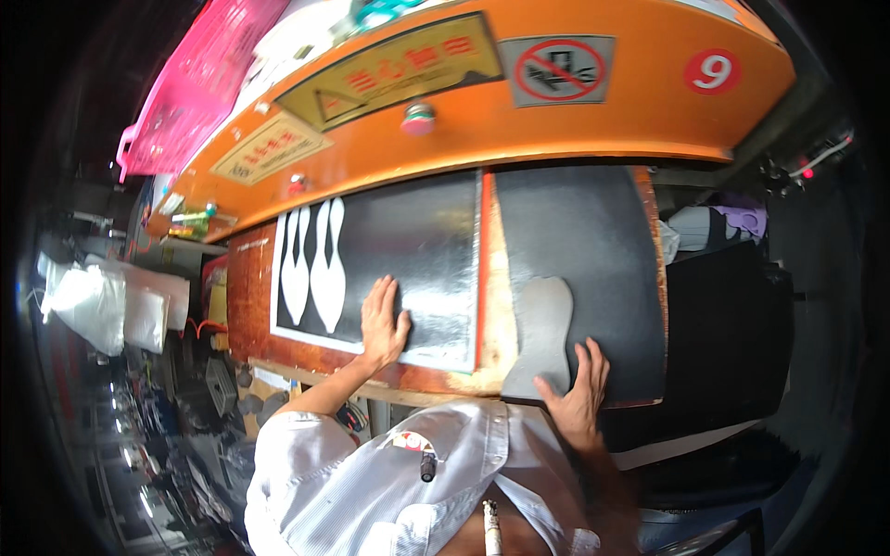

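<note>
While the grey sole-shaped piece (543,324) lies flat on the dark sheet (603,250), my right hand (579,385) is just beside its lower right edge, with the thumb reaching to that edge and the fingers spread over the sheet. I pinch nothing with it, though I cannot tell whether the thumb presses on the grey piece or only hovers there.

To the left of the grey piece, my left hand (382,324) lies palm down over the black panel (417,232) with the pale border, fingers straight and nearly together, thumb held out to the side, gripping nothing. Farther left of the grey piece, beyond that hand, two slender white shapes (327,278) (each one forked at its upper end) sit side by side on the panel. A tan strip (498,338) runs just left of the grey piece, between panel and sheet.

Above the grey piece, an orange beam (640,120) crosses my view, and well to its upper left is a pink basket (185,107). Right of the grey piece, past the dark sheet, lies broader black material (723,334).
</note>
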Tool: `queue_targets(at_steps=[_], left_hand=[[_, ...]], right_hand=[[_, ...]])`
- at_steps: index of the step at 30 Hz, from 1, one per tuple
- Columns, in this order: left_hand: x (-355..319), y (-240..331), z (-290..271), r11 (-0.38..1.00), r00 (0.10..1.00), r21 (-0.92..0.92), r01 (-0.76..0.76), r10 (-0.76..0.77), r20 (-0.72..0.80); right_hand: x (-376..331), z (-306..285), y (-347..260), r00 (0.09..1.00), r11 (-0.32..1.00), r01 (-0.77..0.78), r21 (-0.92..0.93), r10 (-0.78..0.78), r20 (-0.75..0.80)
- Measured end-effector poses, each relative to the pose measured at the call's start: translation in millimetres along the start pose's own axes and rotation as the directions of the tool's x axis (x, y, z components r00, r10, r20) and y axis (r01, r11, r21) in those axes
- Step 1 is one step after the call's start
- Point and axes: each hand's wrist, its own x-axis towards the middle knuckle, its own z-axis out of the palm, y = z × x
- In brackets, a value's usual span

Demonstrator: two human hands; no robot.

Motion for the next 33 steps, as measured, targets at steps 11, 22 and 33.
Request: queue_targets(at_steps=[11, 22, 33], left_hand=[[-14, -32, -16, 0.888, 0.997, -0.459, -0.034, -0.005, -0.083], [-178, -181, -55, 0.935, 0.993, -0.355, 0.022, -0.062, -0.103], [-189, -181, -43, 0.931, 0.976, -0.344, 0.121, -0.174, -0.129]], right_hand=[[-40, 78, -56, 0.99, 0.895, -0.137, -0.425, 0.111, -0.086], [-24, 56, -105, 0.959, 0.961, -0.266, 0.08, 0.272, -0.081], [72, 214, -247, 0.99, 0.988, 0.138, -0.064, -0.136, 0.026]])
